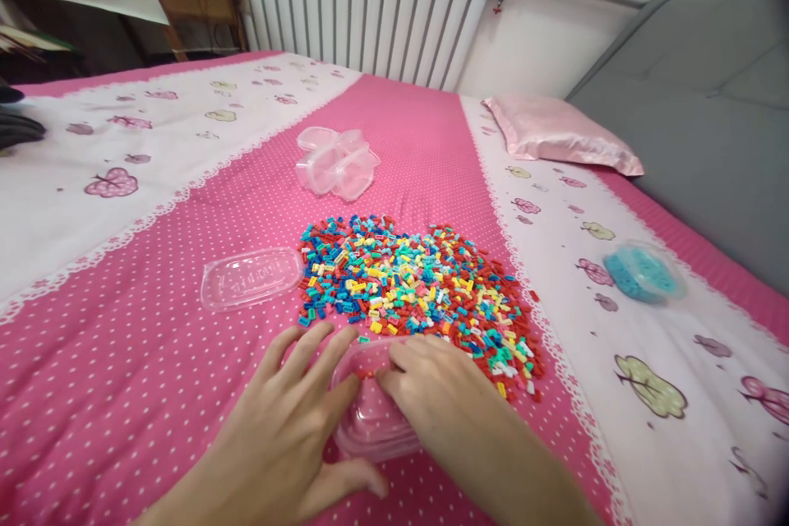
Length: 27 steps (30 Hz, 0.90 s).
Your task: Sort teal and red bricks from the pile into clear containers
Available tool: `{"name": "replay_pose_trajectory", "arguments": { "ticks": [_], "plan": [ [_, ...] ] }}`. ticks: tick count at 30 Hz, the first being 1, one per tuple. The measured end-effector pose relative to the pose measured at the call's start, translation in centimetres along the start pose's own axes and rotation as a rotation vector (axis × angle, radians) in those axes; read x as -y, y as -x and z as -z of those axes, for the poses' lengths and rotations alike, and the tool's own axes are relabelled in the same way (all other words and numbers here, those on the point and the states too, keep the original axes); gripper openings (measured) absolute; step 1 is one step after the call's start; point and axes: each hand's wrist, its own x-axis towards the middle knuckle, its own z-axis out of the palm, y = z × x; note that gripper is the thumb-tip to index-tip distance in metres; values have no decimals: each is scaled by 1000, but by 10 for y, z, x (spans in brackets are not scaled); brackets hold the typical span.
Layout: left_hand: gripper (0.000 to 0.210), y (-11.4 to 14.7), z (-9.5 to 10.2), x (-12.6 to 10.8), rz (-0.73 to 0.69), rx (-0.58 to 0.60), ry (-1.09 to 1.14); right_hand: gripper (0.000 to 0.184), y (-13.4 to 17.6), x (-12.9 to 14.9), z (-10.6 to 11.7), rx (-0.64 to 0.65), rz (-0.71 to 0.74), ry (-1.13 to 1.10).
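A clear plastic container (376,427) sits on the pink bedspread in front of me, just on the near side of a spread heap of small coloured toy bricks (425,283). My left hand (302,419) is at the container's left side, fingers spread, the index fingertip over its rim. My right hand (431,386) reaches over the right part of the container with its fingers curled; what they hold, if anything, is hidden. A tiny red brick (367,374) shows between my left index fingertip and right thumb. To the heap's left lies a clear lid (251,278).
Several empty clear containers (338,163) are piled beyond the heap. On the right, a container of blue pieces (644,272) rests on the white strip. A pink pillow (560,136) lies by the grey headboard (696,99). A white radiator (370,8) lines the wall.
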Motion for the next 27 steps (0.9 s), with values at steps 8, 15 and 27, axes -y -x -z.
{"name": "replay_pose_trajectory", "arguments": {
  "ticks": [8, 15, 27],
  "plan": [
    [76, -4, 2, 2, -47, 33, -38, 11, -7, 3, 5, 62, -32, -44],
    [80, -4, 6, 2, -69, 46, -11, 9, -12, 3, 8, 93, -24, -86],
    [73, 25, -37, 1, 206, -28, 525, 29, 2, -85, 60, -230, -359, -315]
  ]
}}
